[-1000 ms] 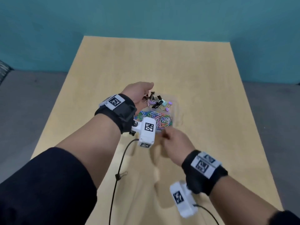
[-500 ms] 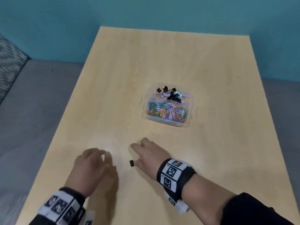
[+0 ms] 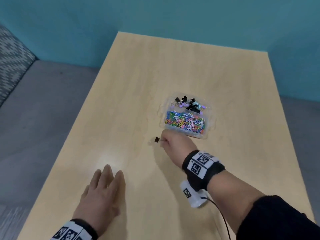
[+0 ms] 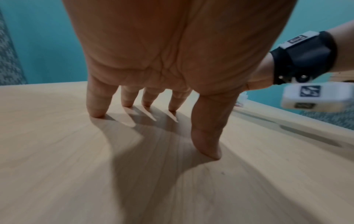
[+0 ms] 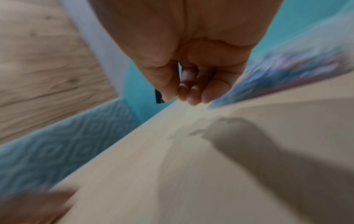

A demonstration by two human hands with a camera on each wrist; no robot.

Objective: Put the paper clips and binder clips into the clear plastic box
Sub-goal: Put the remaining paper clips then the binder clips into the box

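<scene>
A clear plastic box [image 3: 208, 110] stands in the middle of the wooden table [image 3: 135, 87]. Its far part holds black and purple binder clips [image 3: 187, 103], its near part colourful paper clips [image 3: 186, 122]. My right hand [image 3: 170, 144] hovers just in front of the box and pinches a small black binder clip [image 3: 157, 139] by its wire handle. The clip [image 5: 158, 96] shows dark beside the thumb in the blurred right wrist view. My left hand [image 3: 103, 193] lies flat near the table's front left, its fingertips [image 4: 97, 113] touching the wood and holding nothing.
The table's left edge drops to grey floor [image 3: 34, 118]. A patterned grey-blue seat [image 3: 10, 63] stands at the far left. A teal wall [image 3: 173, 19] runs behind the table. A cable [image 3: 223, 220] trails from my right wrist camera.
My right hand has lifted the black binder clip off the table and carried it forward towards the box. My left hand has flattened its fingers on the wood.
</scene>
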